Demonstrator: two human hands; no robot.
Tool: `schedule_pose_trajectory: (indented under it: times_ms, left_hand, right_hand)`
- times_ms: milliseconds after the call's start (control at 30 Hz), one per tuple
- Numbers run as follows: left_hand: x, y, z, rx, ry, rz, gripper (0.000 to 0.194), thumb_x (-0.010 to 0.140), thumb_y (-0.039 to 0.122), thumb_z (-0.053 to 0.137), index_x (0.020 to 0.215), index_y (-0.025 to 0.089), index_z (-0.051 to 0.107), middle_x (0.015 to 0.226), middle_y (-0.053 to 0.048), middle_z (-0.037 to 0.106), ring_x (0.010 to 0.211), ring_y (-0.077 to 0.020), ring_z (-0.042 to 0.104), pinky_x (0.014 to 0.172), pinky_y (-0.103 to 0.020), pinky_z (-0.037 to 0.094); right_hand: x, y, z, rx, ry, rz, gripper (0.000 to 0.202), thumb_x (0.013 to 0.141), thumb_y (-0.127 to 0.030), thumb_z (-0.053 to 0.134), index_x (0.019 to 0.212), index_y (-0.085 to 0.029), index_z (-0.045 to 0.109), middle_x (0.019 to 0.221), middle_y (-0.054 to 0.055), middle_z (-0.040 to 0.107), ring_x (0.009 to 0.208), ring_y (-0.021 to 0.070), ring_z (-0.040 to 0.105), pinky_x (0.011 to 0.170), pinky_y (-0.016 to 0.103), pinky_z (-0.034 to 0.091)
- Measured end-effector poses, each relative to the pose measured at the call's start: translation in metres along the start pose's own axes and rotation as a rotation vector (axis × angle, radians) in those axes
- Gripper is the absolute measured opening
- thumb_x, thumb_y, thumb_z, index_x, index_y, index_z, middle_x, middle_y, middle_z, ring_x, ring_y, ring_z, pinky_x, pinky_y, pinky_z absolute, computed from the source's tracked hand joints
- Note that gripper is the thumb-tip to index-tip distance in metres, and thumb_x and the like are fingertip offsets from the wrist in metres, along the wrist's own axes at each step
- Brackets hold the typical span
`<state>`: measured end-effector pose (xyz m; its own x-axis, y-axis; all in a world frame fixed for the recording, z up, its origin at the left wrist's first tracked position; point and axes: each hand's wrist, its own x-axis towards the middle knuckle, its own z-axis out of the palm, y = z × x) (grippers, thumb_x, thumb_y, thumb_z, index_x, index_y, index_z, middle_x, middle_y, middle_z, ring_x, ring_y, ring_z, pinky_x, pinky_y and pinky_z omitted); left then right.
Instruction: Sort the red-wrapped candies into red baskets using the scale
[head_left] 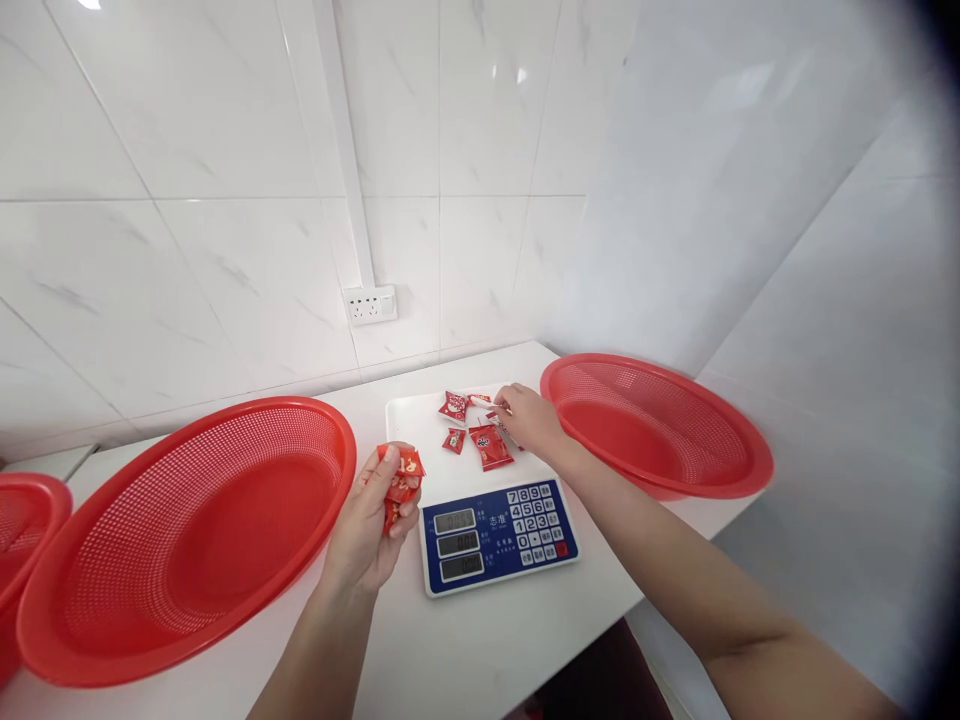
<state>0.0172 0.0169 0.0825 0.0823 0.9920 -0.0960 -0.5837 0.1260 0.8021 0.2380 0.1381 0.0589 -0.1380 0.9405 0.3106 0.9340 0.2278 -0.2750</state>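
As fingers grip packets, three baskets, one scale

Left forearm from 7 o'clock; left hand upright, fingers curled, thumb pressed inward. Right arm extended from 4 o'clock, elbow slightly bent; right hand palm-down, fingers bent.

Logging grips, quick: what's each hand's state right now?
Left hand: closed, holding red packets.
Right hand: at the loose packets on the scale; whether it grips one cannot be told.
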Motion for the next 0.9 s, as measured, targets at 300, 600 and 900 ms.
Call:
schedule_pose_trajectory:
  times_ms: [300, 600, 900]
  left_hand:
    - [0.001, 0.001, 0.002, 0.000, 0.009, -0.018, 0.032, 0.070, 0.042, 0.069, 0.086, 0.017, 0.057, 0.058, 0.006, 0.045, 0.042, -0.0018, 0.037, 0.031, -0.009, 0.027]
    - [0.002, -0.001, 0.001, 0.008, 0.005, -0.016, 0.029, 0.074, 0.041, 0.066, 0.087, 0.017, 0.056, 0.060, 0.005, 0.046, 0.042, -0.0019, 0.037, 0.031, -0.009, 0.027]
    - [0.003, -0.001, 0.001, 0.029, 0.013, -0.021, 0.030, 0.074, 0.042, 0.065, 0.088, 0.017, 0.057, 0.061, 0.005, 0.046, 0.043, -0.0018, 0.037, 0.032, -0.009, 0.028]
  right_hand:
    - [-0.010, -0.008, 0.004, -0.005, -0.105, -0.086, 0.022, 0.088, -0.022, 0.046, 0.096, -0.023, 0.067, 0.102, 0.005, 0.063, 0.100, 0.0192, 0.053, 0.071, 0.026, 0.040]
    - [-0.014, 0.001, 0.008, 0.008, -0.118, -0.092, 0.031, 0.092, -0.028, 0.040, 0.110, -0.023, 0.065, 0.111, 0.008, 0.059, 0.105, 0.0227, 0.049, 0.083, 0.032, 0.041]
    - [-0.016, 0.006, 0.006, -0.011, -0.140, -0.129, 0.032, 0.092, -0.027, 0.039, 0.108, -0.022, 0.066, 0.113, 0.008, 0.060, 0.104, 0.0235, 0.050, 0.087, 0.034, 0.041]
